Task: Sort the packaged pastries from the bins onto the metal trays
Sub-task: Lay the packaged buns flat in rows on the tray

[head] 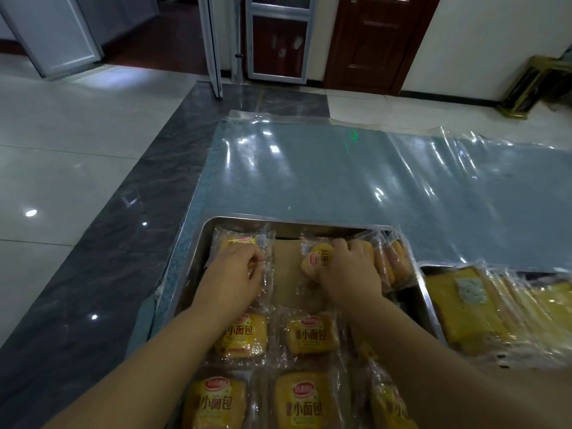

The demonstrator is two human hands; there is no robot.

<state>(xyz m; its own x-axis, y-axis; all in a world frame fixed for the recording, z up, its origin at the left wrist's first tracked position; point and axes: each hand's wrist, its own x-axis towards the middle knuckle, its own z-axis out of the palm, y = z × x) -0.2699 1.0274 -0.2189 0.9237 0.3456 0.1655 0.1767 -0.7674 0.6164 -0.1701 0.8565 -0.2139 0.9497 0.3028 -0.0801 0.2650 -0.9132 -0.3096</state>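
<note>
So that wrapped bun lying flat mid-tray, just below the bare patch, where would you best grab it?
Probably from straight above, pinching the wrapped bun across its far and near edges. It lies flat, label up, and the bare patch of the metal tray beyond it leaves room; on its left a neighbouring bun sits close.

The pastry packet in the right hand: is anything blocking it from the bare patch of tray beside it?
Nothing visible. The right hand grips the packet right beside the bare patch of the metal tray.
</note>
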